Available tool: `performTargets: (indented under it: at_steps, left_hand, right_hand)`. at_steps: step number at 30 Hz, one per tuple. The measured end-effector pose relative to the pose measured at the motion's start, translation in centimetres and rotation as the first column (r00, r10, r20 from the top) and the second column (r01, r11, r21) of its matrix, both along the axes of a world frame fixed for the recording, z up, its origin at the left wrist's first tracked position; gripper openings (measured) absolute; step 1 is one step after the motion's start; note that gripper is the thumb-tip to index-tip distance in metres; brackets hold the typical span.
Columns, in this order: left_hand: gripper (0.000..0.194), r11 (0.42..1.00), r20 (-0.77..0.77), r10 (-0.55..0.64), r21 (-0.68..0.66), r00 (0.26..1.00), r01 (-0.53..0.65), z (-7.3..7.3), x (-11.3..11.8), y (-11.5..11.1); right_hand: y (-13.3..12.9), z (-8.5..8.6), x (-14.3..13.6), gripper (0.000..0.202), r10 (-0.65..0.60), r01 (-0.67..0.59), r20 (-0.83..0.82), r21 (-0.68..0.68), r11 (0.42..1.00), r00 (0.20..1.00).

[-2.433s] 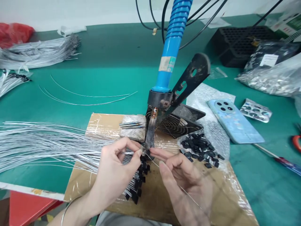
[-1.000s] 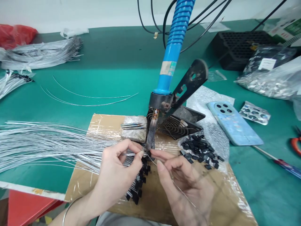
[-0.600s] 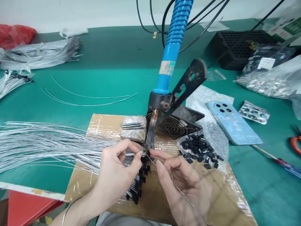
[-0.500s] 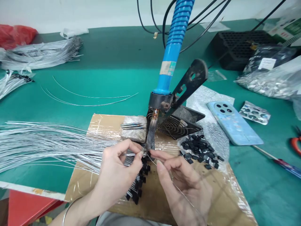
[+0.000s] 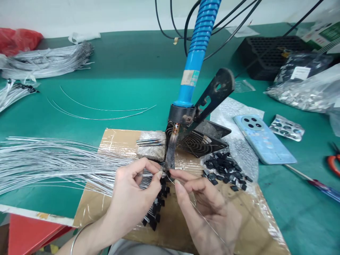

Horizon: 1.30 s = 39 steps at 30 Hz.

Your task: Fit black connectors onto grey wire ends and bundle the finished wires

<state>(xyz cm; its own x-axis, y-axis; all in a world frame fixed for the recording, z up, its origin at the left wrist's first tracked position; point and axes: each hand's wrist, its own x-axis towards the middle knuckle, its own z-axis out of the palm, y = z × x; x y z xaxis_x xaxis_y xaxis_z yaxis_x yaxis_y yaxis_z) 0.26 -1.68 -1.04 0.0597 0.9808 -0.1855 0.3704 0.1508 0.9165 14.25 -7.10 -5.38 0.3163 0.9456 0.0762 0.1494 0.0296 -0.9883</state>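
A soldering iron with a blue handle (image 5: 191,67) is clamped at a slant in a black bracket, its dark tip (image 5: 171,152) pointing down. Just left of that tip, my left hand (image 5: 136,191) pinches a tiny part that its fingertips mostly hide. From the right, my right hand (image 5: 207,209) holds a thin solder wire (image 5: 209,224) between thumb and fingers, the wire's end close to the tip. Under my left hand lie black connector ends (image 5: 154,212) beside a bundle of grey wires (image 5: 66,163) stretching left.
Cardboard (image 5: 225,226) covers the work spot. A wrapped block (image 5: 151,150) carries thin metal rods. A black fan (image 5: 202,141) stands behind the iron. Loose black housings (image 5: 225,166) lie on bubble wrap, near a blue phone (image 5: 265,140), a screwdriver (image 5: 316,183) and orange-handled pliers (image 5: 333,164).
My right hand has shifted very slightly right at the palm. Both hands keep their pinch at the iron's tip; otherwise the scene looks the same.
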Motion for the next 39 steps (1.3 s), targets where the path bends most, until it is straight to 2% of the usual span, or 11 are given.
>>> performTargets:
  at_steps: [18,28,39]
  left_hand:
    - [0.014,1.0,0.022,-0.002,0.018,1.0,0.001,-0.06,0.08,0.1]
    - [0.012,1.0,-0.011,-0.009,0.004,1.0,0.009,-0.56,0.0,0.17]
    - [0.013,0.999,0.037,-0.009,0.05,0.999,0.008,-0.45,0.14,0.13]
  right_hand:
    - [-0.03,-0.25,-0.06,0.016,-0.016,0.014,0.049,0.027,1.0,0.999]
    - [-0.02,-0.25,0.08,0.016,-0.011,0.008,0.093,0.035,0.999,0.996]
    - [0.0,-0.46,-0.05,0.015,-0.021,0.016,0.073,0.072,0.997,0.997]
